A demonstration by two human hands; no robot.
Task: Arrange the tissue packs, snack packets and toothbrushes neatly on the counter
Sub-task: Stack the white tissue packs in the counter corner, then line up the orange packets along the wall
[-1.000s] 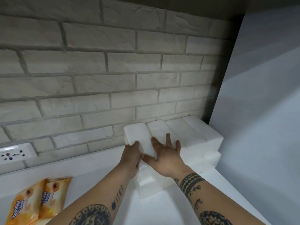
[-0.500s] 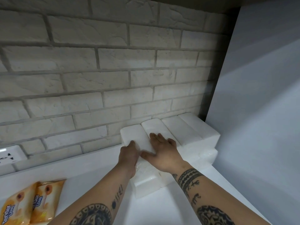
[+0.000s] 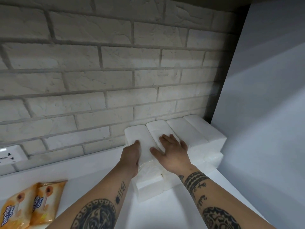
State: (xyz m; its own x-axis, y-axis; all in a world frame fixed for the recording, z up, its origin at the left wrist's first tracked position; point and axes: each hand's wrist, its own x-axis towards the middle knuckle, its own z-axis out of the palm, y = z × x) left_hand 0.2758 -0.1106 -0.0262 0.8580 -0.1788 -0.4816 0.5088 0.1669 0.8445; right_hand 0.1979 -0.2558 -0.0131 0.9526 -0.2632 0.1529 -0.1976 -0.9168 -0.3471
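**A:** Head view: where are the white plastic-wrapped tissue packs?

**B:** At three o'clock, stacked, back edges against the pale brick wall, right end beside the grey side panel.

**A:** And the hands?

**B:** The right hand lies flat on the tops, fingers spread. The left hand is at the leftmost top pack's left edge, fingers hidden. Gripping or pushing, I cannot tell.

**A:** Room?

**B:** Bare white counter at six. The orange snack packets at eight lie well apart from the stack.

I see a white counter running across the lower half of the frame. Right of centre, white tissue packs sit on it in stacked layers, set back towards the far right corner, with the lowest layer resting on the surface. At lower left, two orange snack packets lie flat on it, side by side and touching, partly cut off by the frame's edge.
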